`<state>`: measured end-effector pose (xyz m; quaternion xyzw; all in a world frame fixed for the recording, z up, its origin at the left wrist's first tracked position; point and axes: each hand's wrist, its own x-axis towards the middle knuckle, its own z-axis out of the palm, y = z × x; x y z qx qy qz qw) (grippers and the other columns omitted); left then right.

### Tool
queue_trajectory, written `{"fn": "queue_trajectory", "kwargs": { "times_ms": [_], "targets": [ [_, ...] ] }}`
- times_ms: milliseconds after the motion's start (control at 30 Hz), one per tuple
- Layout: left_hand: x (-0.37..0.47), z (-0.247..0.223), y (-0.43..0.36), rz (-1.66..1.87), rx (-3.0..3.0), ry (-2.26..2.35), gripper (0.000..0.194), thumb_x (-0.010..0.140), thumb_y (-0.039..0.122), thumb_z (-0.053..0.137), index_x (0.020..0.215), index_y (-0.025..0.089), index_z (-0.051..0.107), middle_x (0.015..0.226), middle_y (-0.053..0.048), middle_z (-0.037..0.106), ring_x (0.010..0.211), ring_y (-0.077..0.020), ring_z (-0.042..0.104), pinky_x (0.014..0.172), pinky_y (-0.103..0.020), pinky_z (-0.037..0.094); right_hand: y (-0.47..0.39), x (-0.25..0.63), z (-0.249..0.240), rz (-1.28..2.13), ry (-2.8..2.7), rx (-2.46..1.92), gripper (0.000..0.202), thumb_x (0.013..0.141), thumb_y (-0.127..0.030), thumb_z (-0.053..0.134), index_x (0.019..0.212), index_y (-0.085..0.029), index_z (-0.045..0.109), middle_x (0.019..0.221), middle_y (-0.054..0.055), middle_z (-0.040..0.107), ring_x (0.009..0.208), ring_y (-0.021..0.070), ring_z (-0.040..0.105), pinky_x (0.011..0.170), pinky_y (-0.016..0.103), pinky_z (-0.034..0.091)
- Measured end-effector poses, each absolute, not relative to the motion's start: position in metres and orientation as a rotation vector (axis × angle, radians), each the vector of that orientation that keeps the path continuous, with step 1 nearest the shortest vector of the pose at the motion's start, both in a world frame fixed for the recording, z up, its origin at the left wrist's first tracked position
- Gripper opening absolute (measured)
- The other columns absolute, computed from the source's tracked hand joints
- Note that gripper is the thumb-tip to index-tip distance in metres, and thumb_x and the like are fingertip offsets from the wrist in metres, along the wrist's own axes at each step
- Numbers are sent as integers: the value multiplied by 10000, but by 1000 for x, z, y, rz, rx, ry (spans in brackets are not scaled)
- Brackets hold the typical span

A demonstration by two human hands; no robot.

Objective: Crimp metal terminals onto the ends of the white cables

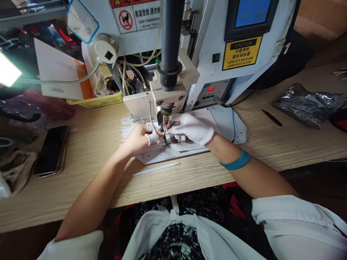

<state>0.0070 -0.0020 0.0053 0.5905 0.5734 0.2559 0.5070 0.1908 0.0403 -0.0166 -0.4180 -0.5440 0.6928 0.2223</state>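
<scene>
My left hand [139, 138], with white coverings on some fingers, reaches the working head [166, 117] of a white bench machine from the left. Its thumb and fingers are pinched close under the head; what lies between them is too small to make out. Opposite it, my right hand [191, 128] wears a white glove with bare fingertips, and its fingers are also drawn together beside the head. Several thin white strips [127, 133] lie on the machine's base under and beside my left hand. A flat pale piece [187, 145] rests below my right hand.
One loose white strip [155, 169] lies near the table's front edge. A phone [52, 150] sits at left, a yellow basket [94, 102] behind. To the right are a dark pointed blade-like tool [271, 117] and a plastic bag [309, 104]. A high-temperature warning label [138, 18] marks the machine.
</scene>
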Motion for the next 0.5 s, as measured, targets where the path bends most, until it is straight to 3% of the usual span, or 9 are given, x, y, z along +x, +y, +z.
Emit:
{"fn": "queue_trajectory", "kwargs": {
  "times_ms": [500],
  "targets": [
    [7,2,-1,614,1331,1486,258,511,398,663,570,165,568,572,18,554,595,-136,489,583,-245,406,39,191,-17,1893,-1470,-1150,146,720,-59,642,794,-156,563,617,-28,538,431,56,469,336,158,377]
  ]
}}
